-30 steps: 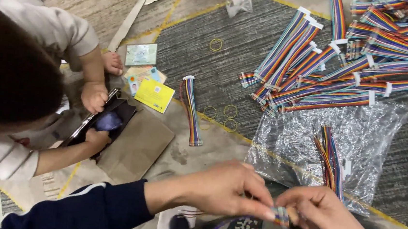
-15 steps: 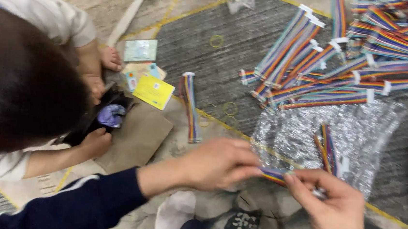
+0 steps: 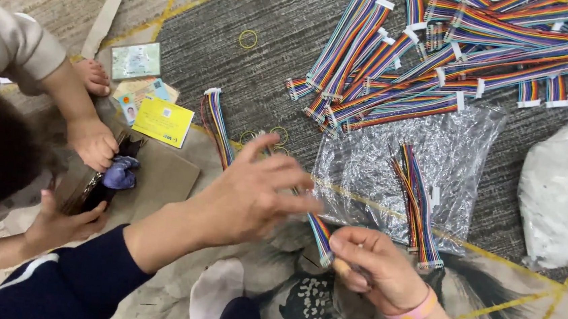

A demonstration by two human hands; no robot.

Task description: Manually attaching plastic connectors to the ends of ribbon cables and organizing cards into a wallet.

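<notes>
The fingers [image 3: 351, 247] of the right hand [image 3: 377, 268] are pressed together, pinching the end of a rainbow ribbon cable [image 3: 320, 235]. The fingers [image 3: 282, 179] of the left hand [image 3: 254, 194] are spread wide and flat, just above the same cable, holding nothing.

The cable could slip out, I think, because only its tip is pinched. The spread hand could also bump the loose cable [image 3: 219, 127] lying just past its fingers, or knock the yellow rubber bands [image 3: 278, 135] away.

The left arm, in a dark blue sleeve, reaches across with the palm down. The right wrist bends inward and wears a pink band [image 3: 414, 310].

Beside the right fingers, a clear plastic bag [image 3: 460, 153] holds more cables.
</notes>
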